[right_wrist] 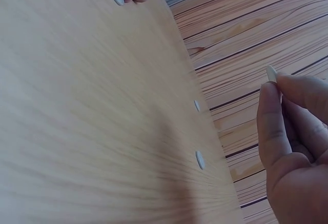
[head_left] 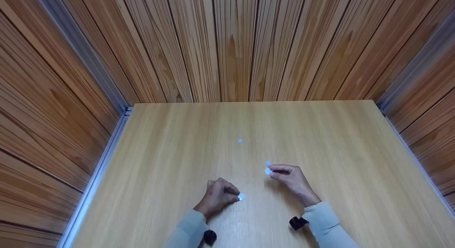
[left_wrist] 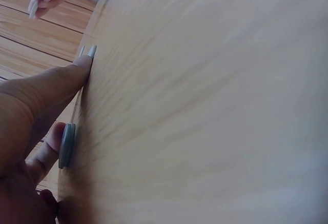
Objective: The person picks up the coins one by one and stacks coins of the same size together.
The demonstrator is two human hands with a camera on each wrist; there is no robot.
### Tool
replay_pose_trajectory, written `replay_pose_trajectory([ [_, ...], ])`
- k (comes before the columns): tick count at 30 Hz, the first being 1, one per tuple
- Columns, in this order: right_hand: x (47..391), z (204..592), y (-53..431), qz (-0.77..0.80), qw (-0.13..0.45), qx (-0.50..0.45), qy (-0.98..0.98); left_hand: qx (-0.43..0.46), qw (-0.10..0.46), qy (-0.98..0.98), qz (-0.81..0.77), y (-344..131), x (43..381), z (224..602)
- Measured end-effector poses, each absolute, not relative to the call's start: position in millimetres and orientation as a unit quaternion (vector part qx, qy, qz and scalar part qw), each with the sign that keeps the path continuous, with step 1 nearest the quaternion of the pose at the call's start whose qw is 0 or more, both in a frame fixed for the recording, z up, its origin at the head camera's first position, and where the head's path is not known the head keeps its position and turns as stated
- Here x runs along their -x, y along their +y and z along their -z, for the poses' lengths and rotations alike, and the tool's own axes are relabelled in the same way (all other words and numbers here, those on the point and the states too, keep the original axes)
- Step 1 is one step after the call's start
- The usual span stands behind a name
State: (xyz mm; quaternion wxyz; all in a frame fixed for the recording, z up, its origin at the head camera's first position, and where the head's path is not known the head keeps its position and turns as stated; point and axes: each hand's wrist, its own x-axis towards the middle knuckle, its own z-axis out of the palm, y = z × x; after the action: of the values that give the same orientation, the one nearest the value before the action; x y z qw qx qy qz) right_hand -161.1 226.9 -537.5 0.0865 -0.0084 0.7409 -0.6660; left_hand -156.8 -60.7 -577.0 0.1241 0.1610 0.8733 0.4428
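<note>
My left hand (head_left: pixel 219 196) is low over the table at centre left, pinching a small white disc (head_left: pixel 241 197) at thumb and fingertips. The left wrist view shows this disc (left_wrist: pixel 66 145) edge-on, close to the wooden surface, looking thick and layered. Farther right, my right hand (head_left: pixel 293 178) holds another white disc (head_left: pixel 268 171) between thumb and index finger, raised above the table in the right wrist view, where its thin edge (right_wrist: pixel 271 73) shows. Just beyond that hand lies a smaller-looking disc (head_left: pixel 268 163). One more disc (head_left: pixel 240 140) lies farther back, near the middle.
The light wooden table (head_left: pixel 170 141) fills the lower view. Plank-patterned walls (head_left: pixel 231 45) stand behind it and at both sides, with grey metal framing (head_left: pixel 94 184) along the table's side edges. Black wrist-camera mounts (head_left: pixel 298 223) hang at both sleeves.
</note>
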Motion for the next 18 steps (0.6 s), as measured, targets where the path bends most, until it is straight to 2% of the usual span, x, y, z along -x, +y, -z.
replay_pose_trajectory([
  [11, 149.6, 549.2, 216.6, 0.645, 0.105, 0.028, 0.757, -0.146, 0.154, 0.874, -0.437, -58.5, 160.0, 576.4],
  [18, 144.6, 554.4, 209.8, 0.642, 0.117, 0.038, 0.757, -0.151, 0.152, 0.872, -0.441, -58.3, 161.3, 575.7],
])
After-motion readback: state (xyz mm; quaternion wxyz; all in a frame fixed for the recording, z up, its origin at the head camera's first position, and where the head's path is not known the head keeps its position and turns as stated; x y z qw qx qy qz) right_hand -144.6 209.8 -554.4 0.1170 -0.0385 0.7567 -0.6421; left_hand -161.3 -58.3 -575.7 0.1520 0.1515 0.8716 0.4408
